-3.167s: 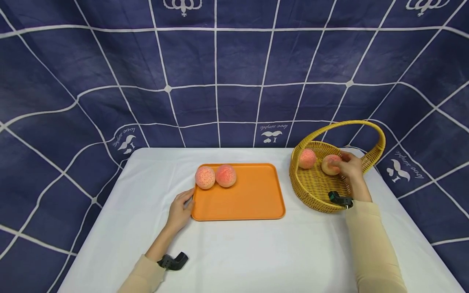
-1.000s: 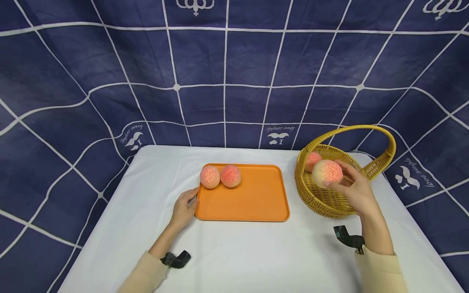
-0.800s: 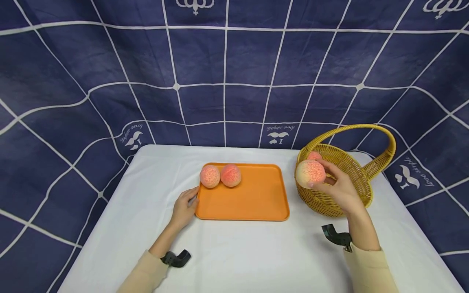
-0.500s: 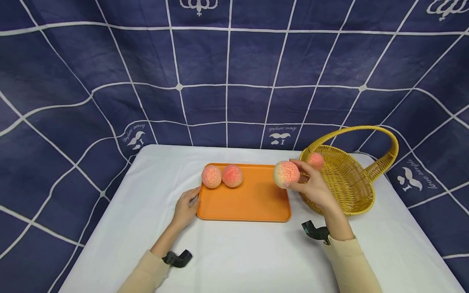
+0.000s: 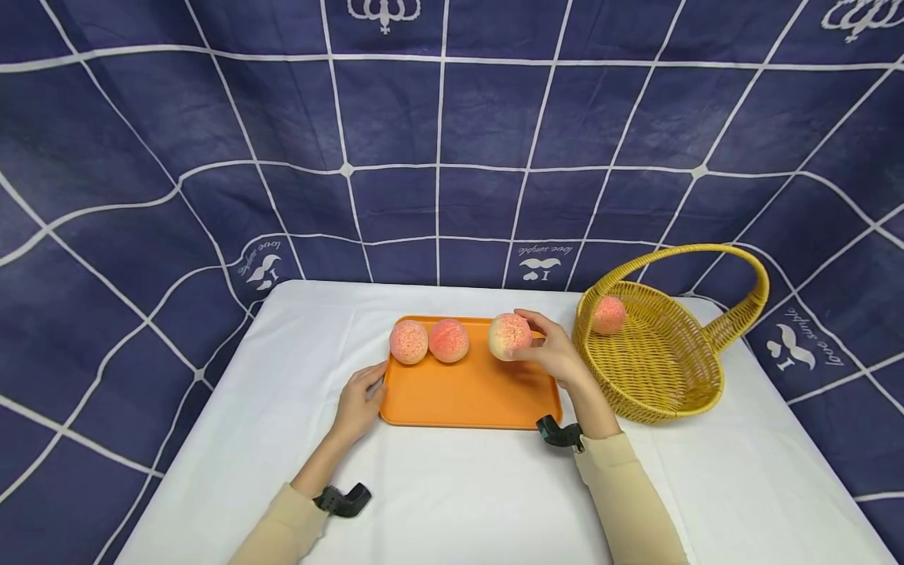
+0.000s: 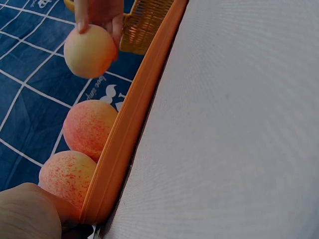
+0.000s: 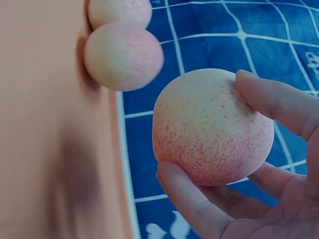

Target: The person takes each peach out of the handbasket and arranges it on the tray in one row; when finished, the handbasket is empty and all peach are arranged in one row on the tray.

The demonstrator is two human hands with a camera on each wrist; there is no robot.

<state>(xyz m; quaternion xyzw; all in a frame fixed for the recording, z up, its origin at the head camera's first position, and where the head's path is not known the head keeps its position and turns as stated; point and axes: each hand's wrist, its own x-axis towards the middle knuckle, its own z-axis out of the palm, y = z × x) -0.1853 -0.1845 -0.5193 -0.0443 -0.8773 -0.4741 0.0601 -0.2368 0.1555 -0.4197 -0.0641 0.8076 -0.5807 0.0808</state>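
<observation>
My right hand [image 5: 558, 357] pinches a peach [image 5: 509, 337] between thumb and fingers, held above the right part of an orange tray [image 5: 466, 400]. In the right wrist view, the same peach [image 7: 212, 129] hangs clear of the tray, its shadow falling on the surface. Two more peaches, a speckled peach [image 5: 408, 342] and a redder peach [image 5: 448, 340], sit side by side at the tray's far left. At the tray's left edge, my left hand [image 5: 357, 404] holds the rim; its fingertips are partly hidden. In the left wrist view, this hand [image 6: 30, 211] meets the tray's corner.
Right of the tray stands a yellow wicker basket [image 5: 646, 404] with a tall arched handle. Inside it lies one peach [image 5: 609, 315], against the left wall. A white cloth [image 5: 459, 494] covers the table. Behind rises a blue curtain [image 5: 480, 196] with white grid lines.
My right hand has picked the peach out of the basket and carried it left, over the tray. The left hand stays at the tray's edge. The view has shifted slightly.
</observation>
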